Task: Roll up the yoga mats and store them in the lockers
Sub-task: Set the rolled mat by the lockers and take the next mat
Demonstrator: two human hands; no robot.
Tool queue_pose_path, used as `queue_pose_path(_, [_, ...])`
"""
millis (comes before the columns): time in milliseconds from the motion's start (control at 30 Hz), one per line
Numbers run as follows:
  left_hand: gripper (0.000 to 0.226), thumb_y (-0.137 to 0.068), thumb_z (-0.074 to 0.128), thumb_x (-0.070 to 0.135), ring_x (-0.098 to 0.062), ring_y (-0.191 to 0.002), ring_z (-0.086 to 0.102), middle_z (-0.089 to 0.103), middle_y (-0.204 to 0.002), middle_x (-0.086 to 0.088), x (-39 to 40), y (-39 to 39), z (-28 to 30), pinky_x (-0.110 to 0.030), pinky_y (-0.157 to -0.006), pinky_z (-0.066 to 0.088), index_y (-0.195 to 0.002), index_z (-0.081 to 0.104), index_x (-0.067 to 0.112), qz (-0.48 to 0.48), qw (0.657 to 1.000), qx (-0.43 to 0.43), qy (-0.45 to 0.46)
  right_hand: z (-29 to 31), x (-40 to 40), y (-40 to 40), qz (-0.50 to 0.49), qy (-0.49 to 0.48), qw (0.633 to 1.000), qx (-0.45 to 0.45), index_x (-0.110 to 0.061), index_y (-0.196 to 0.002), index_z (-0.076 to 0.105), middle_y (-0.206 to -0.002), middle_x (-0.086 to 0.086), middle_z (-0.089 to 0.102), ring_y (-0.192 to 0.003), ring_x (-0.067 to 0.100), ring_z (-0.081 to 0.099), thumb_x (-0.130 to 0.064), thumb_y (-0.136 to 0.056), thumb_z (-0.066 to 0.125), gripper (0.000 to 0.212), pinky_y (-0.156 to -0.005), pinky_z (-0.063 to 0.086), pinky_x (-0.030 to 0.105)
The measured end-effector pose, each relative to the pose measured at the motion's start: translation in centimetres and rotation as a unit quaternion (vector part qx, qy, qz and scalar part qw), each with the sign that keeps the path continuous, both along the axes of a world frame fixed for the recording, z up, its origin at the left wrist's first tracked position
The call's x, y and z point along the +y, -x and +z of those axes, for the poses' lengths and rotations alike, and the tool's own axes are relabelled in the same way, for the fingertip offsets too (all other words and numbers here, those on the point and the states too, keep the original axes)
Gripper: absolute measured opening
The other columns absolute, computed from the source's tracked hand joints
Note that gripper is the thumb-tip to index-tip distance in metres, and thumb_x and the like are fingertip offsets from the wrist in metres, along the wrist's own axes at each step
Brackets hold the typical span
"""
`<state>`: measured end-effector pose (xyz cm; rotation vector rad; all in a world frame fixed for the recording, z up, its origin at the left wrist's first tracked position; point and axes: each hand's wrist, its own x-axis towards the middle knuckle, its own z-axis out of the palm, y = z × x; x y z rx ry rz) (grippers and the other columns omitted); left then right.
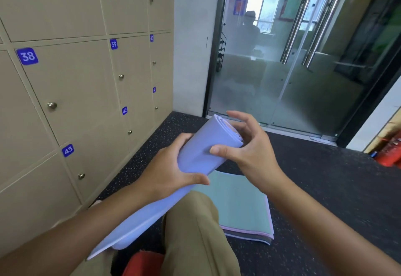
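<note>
The fingers and thumb of the left hand (173, 167) are curled around the middle part of a rolled lilac yoga mat (195, 156), so the roll is gripped firmly from the left side. The right hand (245, 145) is placed at the far end of the same roll: its thumb is laid against the outer layer, while the other fingers are spread wide and only loosely bent near the spiral end of the roll. Whether these fingers touch the end cannot be told.

The mat is held in the air, tilted, with its far end raised and its near end lowered over the person's knee (195, 221), which is covered by khaki trousers. The outer edge of the mat hangs loose at the near end.

Under the roll, a flat stack of mats (243, 206), green on top with pink and grey edges, is seen on the dark speckled floor (325, 178). Beige lockers (76, 80) with blue number plates 38 to 43 are seen at the left, all with closed doors. A glass door (282, 58) is seen ahead, and a red fire extinguisher (388, 152) lies at the far right.
</note>
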<state>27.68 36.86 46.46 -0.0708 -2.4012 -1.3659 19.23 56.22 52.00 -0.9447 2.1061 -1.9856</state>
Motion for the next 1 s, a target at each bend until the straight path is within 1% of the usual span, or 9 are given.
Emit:
queue_pose_path(67, [0.078,-0.055,0.088,0.064,-0.004,-0.1,0.068,0.069,-0.109,0.02,1.1,0.8,-0.1,-0.031,-0.084,0.055,-0.121,0.052,0.041,-0.01,1.0,-0.023,0.01,-0.6,0.8,0.3,-0.012,-0.008,1.0,-0.016,-0.028,-0.132,0.057,-0.118,0.006,0.069,-0.099,0.015,0.07,-0.021,-0.057,0.094,0.084,-0.07,0.058,0.023])
queue_pose_path(200, [0.068,-0.061,0.081,0.071,-0.006,-0.098,0.069,0.071,-0.104,0.017,2.8,2.1,-2.0,-0.045,-0.085,0.056,-0.114,0.054,0.038,-0.028,0.997,-0.07,0.032,-2.7,3.4,0.8,-0.034,-0.065,0.997,-0.04,-0.036,-0.131,0.056,-0.117,0.003,0.069,-0.101,0.014,0.071,-0.037,-0.06,0.094,0.08,-0.081,0.059,0.028])
queue_pose_path(333, [0.068,-0.061,0.077,0.078,-0.004,-0.097,0.066,0.069,-0.104,0.019,4.6,3.0,-4.6,-0.043,-0.085,0.055,-0.116,0.052,0.045,-0.063,0.987,-0.124,0.08,-5.9,6.8,0.9,-0.037,-0.13,0.986,-0.101,-0.034,-0.141,0.047,-0.123,-0.006,0.065,-0.105,0.003,0.068,-0.038,-0.072,0.088,0.08,-0.084,0.054,0.018])
queue_pose_path(400, [0.068,-0.059,0.075,0.081,-0.004,-0.095,0.064,0.066,-0.101,0.021,5.4,3.6,-5.3,-0.04,-0.085,0.055,-0.115,0.05,0.05,-0.079,0.977,-0.158,0.119,-7.5,8.7,1.2,-0.03,-0.164,0.979,-0.121,-0.035,-0.145,0.042,-0.132,-0.004,0.062,-0.113,0.006,0.066,-0.041,-0.078,0.088,0.082,-0.093,0.057,0.028])
queue_pose_path(500, [0.083,-0.053,0.067,0.091,-0.013,-0.097,0.062,0.063,-0.104,0.02,6.6,4.3,-5.7,-0.038,-0.084,0.054,-0.124,0.046,0.054,-0.09,0.953,-0.206,0.204,-9.2,11.6,1.2,-0.016,-0.213,0.967,-0.14,-0.035,-0.15,0.035,-0.138,-0.003,0.059,-0.118,0.013,0.065,-0.045,-0.08,0.083,0.085,-0.101,0.055,0.043])
queue_pose_path(700, [0.106,-0.048,0.055,0.103,-0.027,-0.111,0.057,0.063,-0.129,0.005,8.0,4.7,-6.8,-0.042,-0.089,0.051,-0.137,0.043,0.047,-0.106,0.906,-0.242,0.331,-12.7,17.7,0.8,0.022,-0.308,0.928,-0.209,-0.032,-0.151,0.038,-0.138,0.002,0.06,-0.12,0.019,0.065,-0.042,-0.084,0.077,0.078,-0.099,0.057,0.044])
queue_pose_path(833, [0.109,-0.045,0.053,0.104,-0.025,-0.109,0.057,0.062,-0.13,0.006,8.5,4.6,-7.2,-0.042,-0.089,0.051,-0.138,0.042,0.047,-0.118,0.894,-0.254,0.349,-15.6,22.2,-0.3,0.034,-0.467,0.859,-0.207,-0.024,-0.143,0.051,-0.123,-0.006,0.069,-0.11,0.012,0.068,-0.031,-0.092,0.076,0.056,-0.097,0.058,0.04])
queue_pose_path(933, [0.112,-0.044,0.053,0.105,-0.023,-0.106,0.055,0.061,-0.132,0.008,8.7,4.4,-7.2,-0.04,-0.086,0.05,-0.139,0.041,0.047,-0.124,0.89,-0.258,0.356,-17.2,25.3,-1.1,0.082,-0.635,0.75,-0.168,-0.027,-0.132,0.062,-0.11,-0.016,0.071,-0.101,0.005,0.068,-0.04,-0.084,0.082,0.053,-0.098,0.055,0.037])
queue_pose_path(1000, [0.12,-0.041,0.049,0.108,-0.025,-0.115,0.056,0.058,-0.139,0.008,8.6,4.5,-7.1,-0.041,-0.089,0.049,-0.143,0.039,0.046,-0.121,0.89,-0.261,0.354,-17.5,27.0,-1.5,0.118,-0.709,0.674,-0.168,-0.03,-0.126,0.065,-0.107,-0.019,0.07,-0.096,0.002,0.064,-0.044,-0.082,0.082,0.049,-0.09,0.052,0.029])
